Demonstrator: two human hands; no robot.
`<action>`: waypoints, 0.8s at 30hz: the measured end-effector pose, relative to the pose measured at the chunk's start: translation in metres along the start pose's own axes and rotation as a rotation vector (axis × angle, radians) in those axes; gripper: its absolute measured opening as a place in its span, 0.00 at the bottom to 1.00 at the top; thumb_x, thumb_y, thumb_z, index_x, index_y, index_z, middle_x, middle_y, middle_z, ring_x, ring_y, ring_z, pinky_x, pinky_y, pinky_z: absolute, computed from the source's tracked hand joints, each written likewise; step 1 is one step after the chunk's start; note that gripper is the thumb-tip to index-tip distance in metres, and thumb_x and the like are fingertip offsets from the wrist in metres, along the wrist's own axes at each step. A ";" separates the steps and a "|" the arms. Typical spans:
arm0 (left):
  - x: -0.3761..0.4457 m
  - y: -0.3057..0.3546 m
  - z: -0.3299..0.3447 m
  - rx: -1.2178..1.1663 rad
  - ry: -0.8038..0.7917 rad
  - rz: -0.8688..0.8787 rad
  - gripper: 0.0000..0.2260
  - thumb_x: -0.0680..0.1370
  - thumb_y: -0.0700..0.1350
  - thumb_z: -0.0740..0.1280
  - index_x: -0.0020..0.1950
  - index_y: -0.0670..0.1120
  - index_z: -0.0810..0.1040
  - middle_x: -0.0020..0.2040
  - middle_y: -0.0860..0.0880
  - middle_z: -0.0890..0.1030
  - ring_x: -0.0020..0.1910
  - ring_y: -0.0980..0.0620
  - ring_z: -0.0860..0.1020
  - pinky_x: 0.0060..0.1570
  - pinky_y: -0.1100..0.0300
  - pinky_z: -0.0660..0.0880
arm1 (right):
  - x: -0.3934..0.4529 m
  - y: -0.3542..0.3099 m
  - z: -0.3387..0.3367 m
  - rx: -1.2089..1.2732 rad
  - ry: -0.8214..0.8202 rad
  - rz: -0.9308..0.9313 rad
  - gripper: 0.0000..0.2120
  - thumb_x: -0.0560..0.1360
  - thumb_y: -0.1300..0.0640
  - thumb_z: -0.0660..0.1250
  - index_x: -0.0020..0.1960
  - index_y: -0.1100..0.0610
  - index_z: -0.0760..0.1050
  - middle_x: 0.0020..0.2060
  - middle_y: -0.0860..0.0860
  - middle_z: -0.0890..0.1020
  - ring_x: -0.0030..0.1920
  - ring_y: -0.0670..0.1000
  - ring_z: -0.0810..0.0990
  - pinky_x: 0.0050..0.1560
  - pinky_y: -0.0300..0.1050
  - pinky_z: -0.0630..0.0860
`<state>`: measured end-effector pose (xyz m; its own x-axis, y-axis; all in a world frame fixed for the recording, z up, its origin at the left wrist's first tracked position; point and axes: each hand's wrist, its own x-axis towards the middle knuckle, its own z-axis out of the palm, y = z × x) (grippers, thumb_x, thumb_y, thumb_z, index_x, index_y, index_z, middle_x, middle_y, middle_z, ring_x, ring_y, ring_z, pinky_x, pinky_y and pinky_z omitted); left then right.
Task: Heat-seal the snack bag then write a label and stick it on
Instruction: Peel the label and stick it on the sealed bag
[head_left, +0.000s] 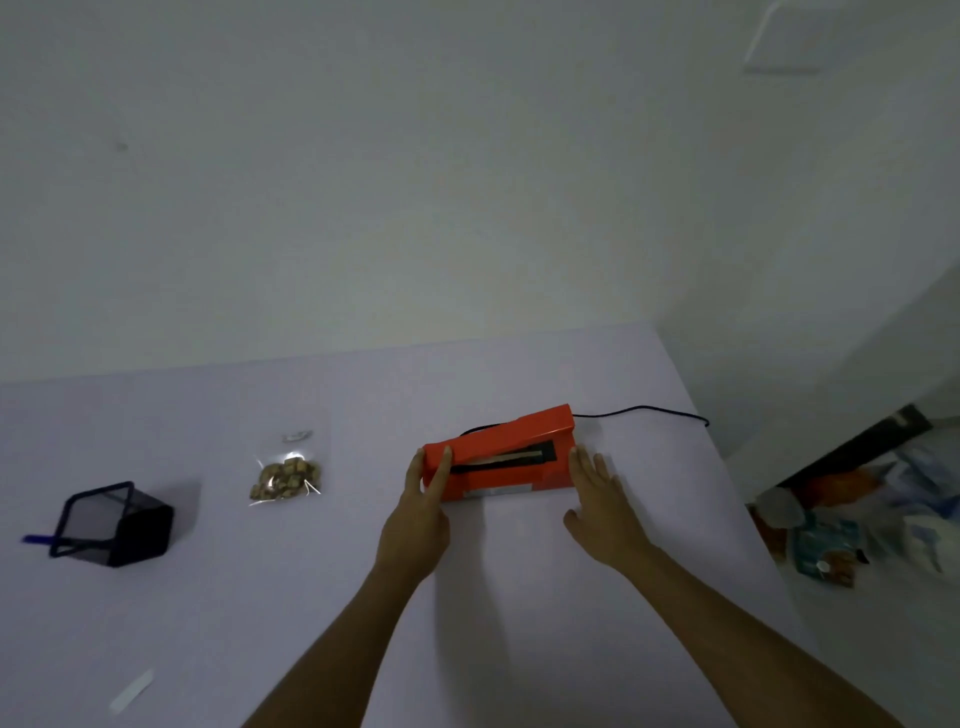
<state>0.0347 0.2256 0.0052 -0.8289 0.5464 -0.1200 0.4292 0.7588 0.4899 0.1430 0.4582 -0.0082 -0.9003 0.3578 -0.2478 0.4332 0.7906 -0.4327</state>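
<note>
Head view shows us at a pale table (519, 597) with the orange heat sealer (501, 457) as our anchor, its black cord (644, 413) trailing off behind it. Our left hand (423, 512) holds the sealer's left end, thumb laid over the front edge and fingers round the corner; our right hand (597, 499) lies flat with straight fingers just beside its right end, holding nothing, and we cannot tell whether it touches the casing. The snack bag (288, 470), clear and part-filled with brown pieces, lies left of the sealer, well apart from it and untouched. Farther left a dark mesh pen holder (117, 522) lies tipped on its side with a blue pen (36, 539) poking out, and a white strip, perhaps the label (132, 688), lies left of and nearer to us than the sealer. We judge the step in hand to be squaring the sealer up before any sealing. To do it well we should steady it from both ends, keep the cord slack, and turn the slot toward us, leaving room for the bag's open mouth to lie flat and unwrinkled across the bar.
</note>
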 end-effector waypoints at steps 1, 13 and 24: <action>0.007 -0.003 -0.003 0.003 0.007 -0.008 0.38 0.77 0.36 0.60 0.73 0.58 0.36 0.78 0.46 0.47 0.44 0.47 0.77 0.33 0.61 0.73 | 0.011 -0.005 -0.001 0.006 -0.008 -0.007 0.39 0.78 0.59 0.61 0.78 0.58 0.38 0.78 0.53 0.43 0.78 0.56 0.40 0.76 0.53 0.43; 0.074 -0.031 -0.031 0.059 -0.011 -0.027 0.37 0.77 0.38 0.61 0.77 0.55 0.41 0.78 0.45 0.45 0.64 0.41 0.73 0.48 0.52 0.80 | 0.092 -0.035 -0.010 -0.009 -0.034 -0.016 0.39 0.78 0.59 0.62 0.78 0.58 0.39 0.79 0.54 0.44 0.78 0.57 0.41 0.76 0.53 0.45; 0.060 -0.028 -0.037 0.002 -0.028 -0.053 0.37 0.78 0.40 0.62 0.77 0.55 0.42 0.79 0.46 0.46 0.72 0.42 0.65 0.58 0.52 0.75 | 0.063 -0.040 0.003 0.142 0.072 -0.019 0.40 0.78 0.56 0.63 0.78 0.58 0.40 0.79 0.52 0.44 0.78 0.52 0.41 0.77 0.54 0.50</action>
<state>-0.0406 0.2244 0.0162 -0.8400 0.5151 -0.1703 0.3857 0.7878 0.4802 0.0691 0.4479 -0.0090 -0.9069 0.3819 -0.1780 0.4129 0.7211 -0.5564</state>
